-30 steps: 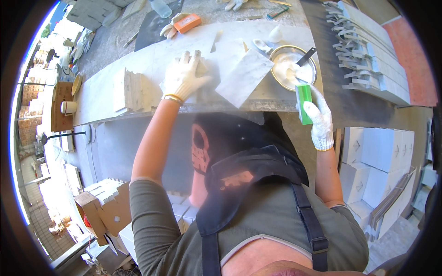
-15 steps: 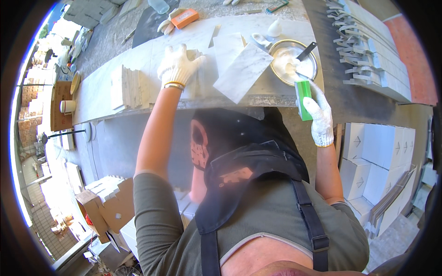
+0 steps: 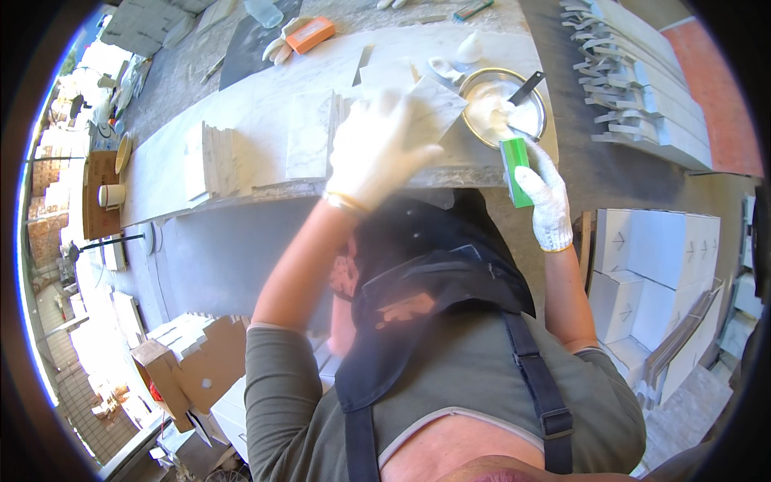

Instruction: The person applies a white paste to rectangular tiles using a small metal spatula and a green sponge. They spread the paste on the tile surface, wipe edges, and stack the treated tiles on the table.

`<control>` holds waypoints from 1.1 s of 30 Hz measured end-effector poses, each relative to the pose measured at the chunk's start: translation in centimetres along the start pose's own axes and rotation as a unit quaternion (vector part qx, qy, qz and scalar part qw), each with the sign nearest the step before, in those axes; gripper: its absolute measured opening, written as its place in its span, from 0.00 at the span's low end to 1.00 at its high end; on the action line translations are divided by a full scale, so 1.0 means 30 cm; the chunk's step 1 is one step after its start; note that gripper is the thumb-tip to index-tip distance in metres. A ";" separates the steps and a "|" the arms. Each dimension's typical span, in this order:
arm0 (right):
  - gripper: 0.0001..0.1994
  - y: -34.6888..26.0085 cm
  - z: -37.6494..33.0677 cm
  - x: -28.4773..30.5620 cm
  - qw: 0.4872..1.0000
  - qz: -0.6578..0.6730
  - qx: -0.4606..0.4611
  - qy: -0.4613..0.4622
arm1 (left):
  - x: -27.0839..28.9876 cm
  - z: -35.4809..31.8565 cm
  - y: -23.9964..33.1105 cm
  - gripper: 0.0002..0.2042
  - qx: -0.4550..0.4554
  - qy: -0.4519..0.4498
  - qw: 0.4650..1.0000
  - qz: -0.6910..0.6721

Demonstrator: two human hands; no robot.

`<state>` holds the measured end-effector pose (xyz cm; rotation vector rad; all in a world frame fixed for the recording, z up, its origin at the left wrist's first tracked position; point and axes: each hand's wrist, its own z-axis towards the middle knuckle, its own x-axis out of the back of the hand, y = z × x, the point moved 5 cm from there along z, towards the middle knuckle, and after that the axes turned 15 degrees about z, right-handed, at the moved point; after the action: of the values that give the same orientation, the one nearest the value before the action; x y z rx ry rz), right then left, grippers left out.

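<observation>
Block (green) sits clasped in my right hand beside the bowl; left of it, my left hand is spread wide

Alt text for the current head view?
White-gloved right hand holds a green block beside a metal bowl of off-white paste. The gloved left hand, blurred and open, is over a pale tabletop near marbled tiles.

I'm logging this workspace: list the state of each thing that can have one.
Left white-gloved hand, open, blurred.
Right white-gloved hand, closed around the green rectangular block.
Green block, held.
Round metal bowl, uncovered, with cream-coloured paste inside.
Black-handled spatula, leaning in the bowl.
White cone-tipped bottle, upright.
Brown cardboard box, open.
</observation>
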<state>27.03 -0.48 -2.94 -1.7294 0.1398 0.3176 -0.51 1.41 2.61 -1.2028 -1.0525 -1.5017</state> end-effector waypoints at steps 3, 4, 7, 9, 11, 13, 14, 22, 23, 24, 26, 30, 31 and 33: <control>0.34 0.000 -0.001 0.009 1.000 0.012 0.004 -0.004 | 0.005 -0.003 0.060 0.36 -0.013 0.021 0.997 0.067; 0.34 0.002 0.001 0.011 1.000 0.013 0.003 -0.002 | 0.002 0.012 0.067 0.37 -0.028 0.033 0.997 0.062; 0.35 0.000 0.001 0.004 1.000 0.000 0.003 0.003 | -0.024 0.058 0.078 0.37 -0.051 0.026 0.997 0.044; 0.36 -0.017 0.002 -0.013 1.000 -0.010 0.016 -0.010 | -0.036 0.094 0.090 0.38 -0.059 0.039 0.996 0.047; 0.36 -0.050 0.009 -0.016 0.999 -0.028 0.030 -0.005 | -0.038 0.106 0.104 0.39 -0.060 0.047 0.997 0.033; 0.36 -0.099 0.028 0.001 0.997 -0.056 0.052 -0.002 | -0.031 0.092 0.119 0.39 -0.075 0.059 0.995 0.021; 0.34 -0.128 0.047 0.030 0.998 -0.048 0.049 0.015 | -0.022 0.071 0.118 0.39 -0.088 0.070 0.993 0.016; 0.29 -0.355 0.603 0.203 0.970 -0.117 0.185 -0.102 | -0.027 -0.050 0.036 0.34 0.008 0.105 0.991 -0.088; 0.29 -0.349 0.715 0.212 0.963 -0.165 0.177 -0.115 | -0.003 -0.067 0.036 0.33 -0.037 0.192 0.979 -0.054; 0.30 -0.338 0.828 0.227 0.957 -0.201 0.168 -0.126 | -0.008 -0.079 0.035 0.34 -0.018 0.203 0.976 -0.074; 0.32 -0.281 1.041 0.269 0.957 -0.221 0.128 -0.135 | -0.022 -0.064 0.048 0.36 -0.004 0.219 0.976 -0.016; 0.31 -0.099 1.311 0.351 0.913 -0.357 0.085 -0.180 | -0.079 -0.069 0.055 0.36 0.026 0.174 0.984 -0.035; 0.31 -0.066 1.348 0.366 0.905 -0.373 0.067 -0.191 | -0.098 -0.063 0.061 0.36 0.031 0.149 0.987 -0.058; 0.31 -0.037 1.366 0.371 0.890 -0.404 0.033 -0.207 | -0.102 -0.069 0.065 0.35 0.024 0.168 0.984 -0.060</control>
<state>32.52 40.79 -11.39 -1.4689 -0.8568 0.0484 1.28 -0.59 -0.59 -0.8260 -0.9375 -1.6930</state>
